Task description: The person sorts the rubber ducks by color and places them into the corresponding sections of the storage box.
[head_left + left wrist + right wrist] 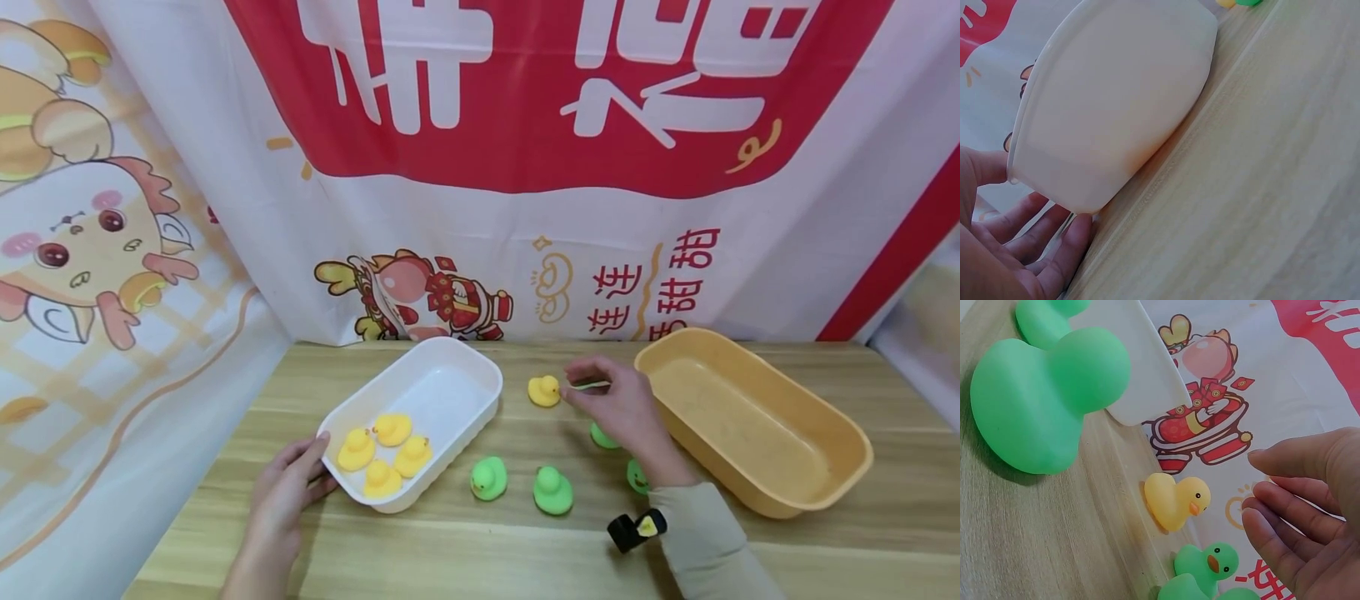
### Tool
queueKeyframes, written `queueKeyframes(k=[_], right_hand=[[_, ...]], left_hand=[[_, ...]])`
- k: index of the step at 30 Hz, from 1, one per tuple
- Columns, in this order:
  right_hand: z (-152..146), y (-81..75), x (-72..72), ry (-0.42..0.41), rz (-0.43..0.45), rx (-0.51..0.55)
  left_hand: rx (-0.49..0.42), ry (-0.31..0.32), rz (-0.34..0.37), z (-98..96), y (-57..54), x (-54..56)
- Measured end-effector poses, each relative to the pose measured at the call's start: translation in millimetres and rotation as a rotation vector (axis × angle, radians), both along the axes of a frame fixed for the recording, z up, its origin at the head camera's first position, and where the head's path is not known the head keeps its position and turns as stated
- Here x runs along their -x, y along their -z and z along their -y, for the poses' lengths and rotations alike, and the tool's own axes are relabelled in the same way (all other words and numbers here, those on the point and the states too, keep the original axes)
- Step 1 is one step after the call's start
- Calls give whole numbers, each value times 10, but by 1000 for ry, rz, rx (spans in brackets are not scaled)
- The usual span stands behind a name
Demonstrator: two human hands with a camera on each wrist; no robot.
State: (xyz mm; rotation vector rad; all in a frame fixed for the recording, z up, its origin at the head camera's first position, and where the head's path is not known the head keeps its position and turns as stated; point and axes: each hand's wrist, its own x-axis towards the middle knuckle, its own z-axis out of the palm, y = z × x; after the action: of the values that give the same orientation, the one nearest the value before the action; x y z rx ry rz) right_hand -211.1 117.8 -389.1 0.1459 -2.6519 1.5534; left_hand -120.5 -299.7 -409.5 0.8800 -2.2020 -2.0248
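My left hand [288, 479] grips the near-left end of a white plastic tub [457, 375], thumb at the rim and fingers against the outer wall, as the left wrist view shows. Several yellow toy ducks [356, 450] sit inside the tub at its near end. Over the table, my right hand [615, 404] hovers beside a lone yellow duck [544, 391], fingers relaxed and holding nothing. The right wrist view shows a gap between the fingertips [1259, 520] and that yellow duck [1172, 501]. A green duck [1207, 565] stands close by, mostly hidden behind my hand in the head view.
Several green ducks [552, 492] are spread between the two tubs, some partly covered by my right arm. An orange-yellow tub [757, 417] with nothing in it stands at the right. A printed cloth [465, 208] hangs behind the wooden table [420, 558].
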Motion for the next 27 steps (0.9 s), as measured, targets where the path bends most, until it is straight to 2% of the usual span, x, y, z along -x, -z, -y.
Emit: queueKeyframes(k=[10,18,22,27], right_hand=[[33,-26,18,0,14,-13],[170,-107,106,-59,45,-66],[246,-65,159,-98,52,-97],[337,67,193,-109,33,-108]], left_hand=[[-1,-7,-4,1,-7,3],[-8,-4,-4,-11,1,-8],[-1,-4,-11,-16,-4,-11],[-1,-7,-17,-13,-4,-19]])
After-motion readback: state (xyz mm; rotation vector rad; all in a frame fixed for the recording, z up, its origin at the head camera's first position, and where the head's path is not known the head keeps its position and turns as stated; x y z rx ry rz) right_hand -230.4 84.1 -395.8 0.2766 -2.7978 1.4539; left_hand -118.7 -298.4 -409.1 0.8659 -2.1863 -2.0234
